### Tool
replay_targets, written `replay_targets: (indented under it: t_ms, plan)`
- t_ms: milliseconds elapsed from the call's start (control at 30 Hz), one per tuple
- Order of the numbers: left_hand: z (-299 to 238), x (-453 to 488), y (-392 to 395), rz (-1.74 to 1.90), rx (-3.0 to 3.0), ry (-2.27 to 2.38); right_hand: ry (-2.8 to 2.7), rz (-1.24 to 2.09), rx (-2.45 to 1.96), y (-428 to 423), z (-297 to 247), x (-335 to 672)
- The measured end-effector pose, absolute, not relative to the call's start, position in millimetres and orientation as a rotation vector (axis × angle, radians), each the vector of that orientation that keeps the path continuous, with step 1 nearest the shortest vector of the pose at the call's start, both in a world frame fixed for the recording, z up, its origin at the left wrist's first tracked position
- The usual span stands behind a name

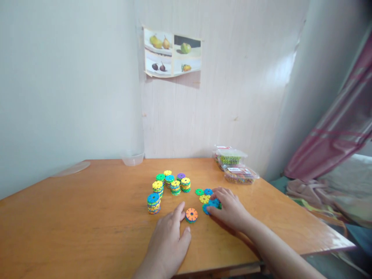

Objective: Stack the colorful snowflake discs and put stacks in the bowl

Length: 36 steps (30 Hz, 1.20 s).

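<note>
Several stacks of coloured notched plastic discs (170,184) stand on the wooden table (87,217). My left hand (170,240) lies flat on the table with its fingers apart, its fingertips just beside a short stack topped by an orange disc (191,214). My right hand (229,207) curls over loose discs; its fingers pinch a blue disc (212,204). A yellow disc (204,198), a green one (199,192) and another blue one (208,191) lie just beyond it. A taller stack with a blue top (154,203) stands to the left.
Two clear plastic boxes of small coloured pieces (240,174) sit at the table's far right. A clear cup (133,158) and a flat clear lid (72,169) rest near the wall. A fruit picture (172,52) hangs on the wall. Cloth and bedding (328,186) lie to the right.
</note>
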<state>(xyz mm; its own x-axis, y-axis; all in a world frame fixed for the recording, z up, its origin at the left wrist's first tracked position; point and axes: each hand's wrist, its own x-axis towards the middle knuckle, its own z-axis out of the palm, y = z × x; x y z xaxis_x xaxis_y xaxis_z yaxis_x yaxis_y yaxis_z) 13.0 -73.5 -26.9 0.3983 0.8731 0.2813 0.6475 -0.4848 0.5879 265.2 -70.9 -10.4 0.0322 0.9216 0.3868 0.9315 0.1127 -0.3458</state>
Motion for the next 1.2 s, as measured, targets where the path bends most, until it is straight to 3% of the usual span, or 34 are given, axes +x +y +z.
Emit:
replay_targets:
  t_ms: [667,1000,1200]
  plan:
    - [-24,15,-74,0.776,2.253,1.332,-1.834,0.04,-1.974,-65,-13,273]
    - [-24,13,-75,0.794,2.257,1.33,-1.786,-0.178,-1.719,-73,2,262]
    - [-27,14,-73,0.822,2.268,1.318,-1.612,0.366,-1.599,-71,-4,224]
